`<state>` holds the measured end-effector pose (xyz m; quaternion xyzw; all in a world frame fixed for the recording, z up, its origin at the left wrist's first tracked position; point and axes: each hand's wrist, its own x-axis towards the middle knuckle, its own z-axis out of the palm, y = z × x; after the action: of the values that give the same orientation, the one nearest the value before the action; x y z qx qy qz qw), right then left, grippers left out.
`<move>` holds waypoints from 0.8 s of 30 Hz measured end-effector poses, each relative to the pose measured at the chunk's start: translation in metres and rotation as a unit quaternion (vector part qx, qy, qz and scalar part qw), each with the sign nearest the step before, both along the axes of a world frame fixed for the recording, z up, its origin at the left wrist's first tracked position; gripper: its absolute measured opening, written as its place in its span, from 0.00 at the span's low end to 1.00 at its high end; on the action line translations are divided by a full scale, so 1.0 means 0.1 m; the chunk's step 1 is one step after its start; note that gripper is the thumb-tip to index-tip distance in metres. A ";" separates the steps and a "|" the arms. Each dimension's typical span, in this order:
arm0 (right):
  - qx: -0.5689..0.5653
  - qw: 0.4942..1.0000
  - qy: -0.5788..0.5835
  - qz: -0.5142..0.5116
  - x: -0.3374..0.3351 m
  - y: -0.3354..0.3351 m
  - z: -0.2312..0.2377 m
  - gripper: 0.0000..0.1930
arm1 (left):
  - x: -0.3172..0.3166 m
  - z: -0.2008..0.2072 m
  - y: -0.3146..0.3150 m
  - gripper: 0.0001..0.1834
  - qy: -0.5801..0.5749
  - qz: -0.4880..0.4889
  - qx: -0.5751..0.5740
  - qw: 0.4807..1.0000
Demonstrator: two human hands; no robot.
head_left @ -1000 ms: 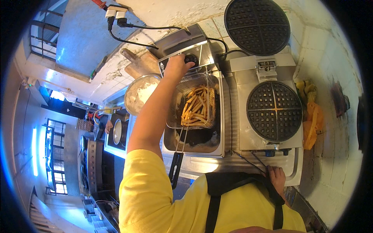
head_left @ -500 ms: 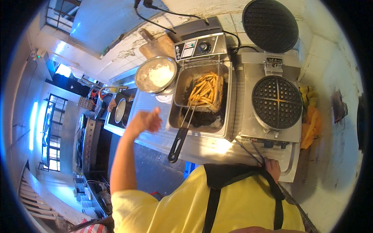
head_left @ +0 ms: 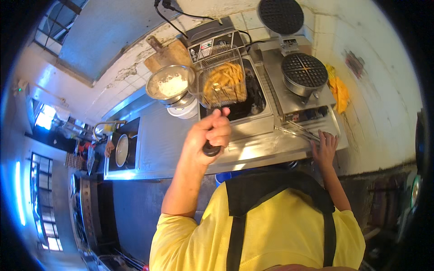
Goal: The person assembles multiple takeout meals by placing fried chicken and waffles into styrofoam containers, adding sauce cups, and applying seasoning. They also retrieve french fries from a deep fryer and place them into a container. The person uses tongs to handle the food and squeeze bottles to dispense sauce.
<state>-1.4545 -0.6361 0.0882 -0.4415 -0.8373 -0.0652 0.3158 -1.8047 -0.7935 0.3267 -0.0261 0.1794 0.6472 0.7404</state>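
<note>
My left hand (head_left: pixel 211 132) is closed round the black handle of a wire fryer basket (head_left: pixel 202 97). French fries (head_left: pixel 224 81) lie in the basket, which is raised and tilted over the deep fryer (head_left: pixel 264 118). Dark oil shows in the fryer's tank beside and below the mesh. Over at the counter's front right edge, my right hand (head_left: pixel 325 147) has its fingers round the handle end of metal tongs (head_left: pixel 296 130). The tongs lie along the counter and point left toward the fryer.
A waffle iron (head_left: pixel 305 72) stands open to the right, an orange cloth (head_left: pixel 338 92) behind it. Left of the fryer, a metal bowl (head_left: pixel 156 90) of white stuff sits above a white container (head_left: pixel 183 111). Wooden boards (head_left: pixel 174 55) lean on the wall; a sink (head_left: pixel 131 153) is far left.
My left hand, free before, has taken the basket's handle. The basket of fries has come up out of the fryer and tilted. My right hand stays by the tongs as my view shifts.
</note>
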 end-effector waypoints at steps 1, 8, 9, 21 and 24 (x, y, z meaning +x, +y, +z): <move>-0.001 1.000 0.012 -0.009 -0.05 -0.13 0.05 0.25 | -0.08 0.07 -0.09 0.14 0.033 -0.016 0.014 0.999; -0.011 0.991 0.124 -0.039 -0.41 -0.97 0.32 0.24 | -0.34 0.54 0.05 0.08 -0.006 -0.020 -0.011 1.000; -0.012 0.990 0.131 -0.043 -0.39 -1.06 0.33 0.24 | -0.34 0.56 0.03 0.09 -0.022 -0.040 -0.004 0.999; -0.065 0.978 0.187 -0.067 0.04 -1.34 0.15 0.21 | -0.14 0.76 -0.02 0.08 -0.038 -0.037 -0.078 0.995; -0.083 0.978 0.182 -0.067 0.16 -1.38 0.13 0.21 | -0.20 0.91 0.24 0.06 -0.073 0.007 -0.050 0.996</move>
<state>-1.4382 -0.7743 0.1012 -0.5256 -0.7371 0.0651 0.4198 -1.8246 -0.7695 0.4182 -0.1111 0.1567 0.6387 0.7451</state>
